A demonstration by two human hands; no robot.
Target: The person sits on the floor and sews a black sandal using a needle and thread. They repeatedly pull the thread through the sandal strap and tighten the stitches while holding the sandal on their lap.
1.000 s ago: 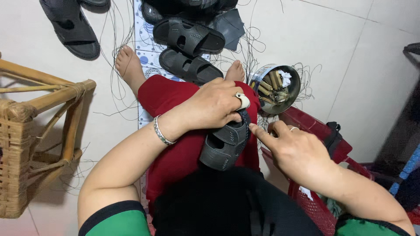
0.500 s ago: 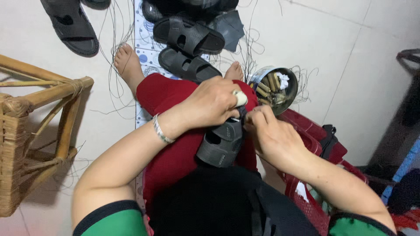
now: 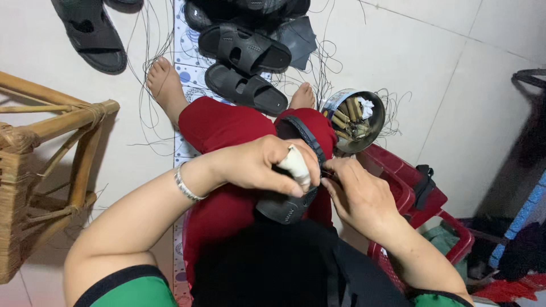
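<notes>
A dark grey sandal [image 3: 287, 206] rests on my lap, over red trousers. My left hand [image 3: 261, 165] grips it from above, and its forefinger is wrapped in white tape. My right hand [image 3: 355, 196] presses against the sandal's right edge with the fingertips pinched together there. What the fingertips pinch is too small to make out. Thin dark threads trail across the floor near my bare feet [image 3: 165, 82].
Two more dark sandals [image 3: 242, 51] lie ahead of my feet, another one [image 3: 91, 34] at the far left. A round metal tin [image 3: 355, 119] of small tools stands by my right knee. A red plastic basket [image 3: 418, 196] sits right, a bamboo stool [image 3: 40, 165] left.
My right hand has closed in from an open pointing pose to pinch at the sandal's edge. The left hand turned the sandal so that its strap faces up.
</notes>
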